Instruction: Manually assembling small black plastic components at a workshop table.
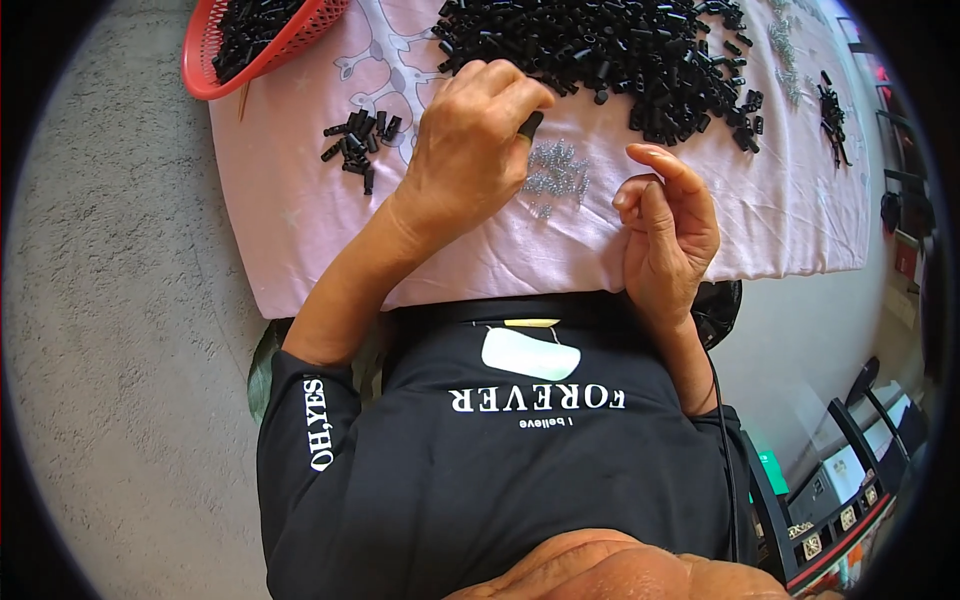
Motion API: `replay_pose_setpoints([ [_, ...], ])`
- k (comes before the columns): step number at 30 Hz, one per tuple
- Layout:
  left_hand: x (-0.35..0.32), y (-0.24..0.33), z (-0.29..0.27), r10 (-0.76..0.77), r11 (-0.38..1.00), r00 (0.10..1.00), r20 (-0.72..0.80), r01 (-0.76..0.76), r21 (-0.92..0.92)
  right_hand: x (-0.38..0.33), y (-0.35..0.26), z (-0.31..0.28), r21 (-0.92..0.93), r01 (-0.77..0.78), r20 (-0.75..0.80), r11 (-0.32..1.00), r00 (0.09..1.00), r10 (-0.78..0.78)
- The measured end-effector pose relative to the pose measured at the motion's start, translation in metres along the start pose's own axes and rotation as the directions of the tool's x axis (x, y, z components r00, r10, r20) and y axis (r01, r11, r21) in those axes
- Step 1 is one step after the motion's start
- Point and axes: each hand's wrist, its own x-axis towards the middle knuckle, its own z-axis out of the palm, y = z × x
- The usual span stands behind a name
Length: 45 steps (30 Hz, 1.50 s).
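Observation:
My left hand (465, 150) is closed in a pinch over the pink cloth, gripping a small black tubular piece (531, 125) between thumb and fingers. Just to its right and below lies a scatter of tiny silver screw-like pieces (555, 178). My right hand (672, 225) hovers right of that scatter, palm turned inward. Its thumb meets a curled finger while another finger stays raised; anything held there is too small to make out. A small group of black tubular pieces (360, 145) sits left of my left hand. Beyond both hands spreads a large heap of similar black pieces (600, 50).
The pink cloth (290, 240) covers the table. A red basket (290, 50) with more black pieces stands at the far left. At the far right are another silver scatter (785, 50) and a few thin black pieces (832, 125). A black chair-like frame (830, 510) is at lower right.

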Motion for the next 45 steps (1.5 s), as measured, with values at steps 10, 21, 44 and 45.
replay_pose_setpoints([
  [10, 0.034, 0.006, 0.039, 0.126, 0.992, 0.99, -0.058, -0.125, 0.029, 0.0, 0.0, 0.001, 0.018, -0.018, -0.006, 1.0, 1.0, 0.018],
  [21, 0.024, 0.005, 0.026, 0.097, 0.995, 0.995, -0.001, -0.097, -0.038, 0.002, -0.001, 0.001, -0.039, -0.038, 0.013, 0.999, 0.999, 0.039],
  [44, -0.004, 0.039, 0.0, -0.086, 0.785, 0.978, 0.191, 0.185, -0.591, 0.0, 0.003, -0.001, 0.086, 0.001, 0.048, 0.996, 0.999, -0.005],
  [45, -0.007, 0.033, -0.001, -0.107, 0.813, 0.986, 0.13, 0.162, -0.559, 0.001, -0.001, 0.001, 0.16, -0.047, 0.01, 0.986, 0.999, 0.046],
])
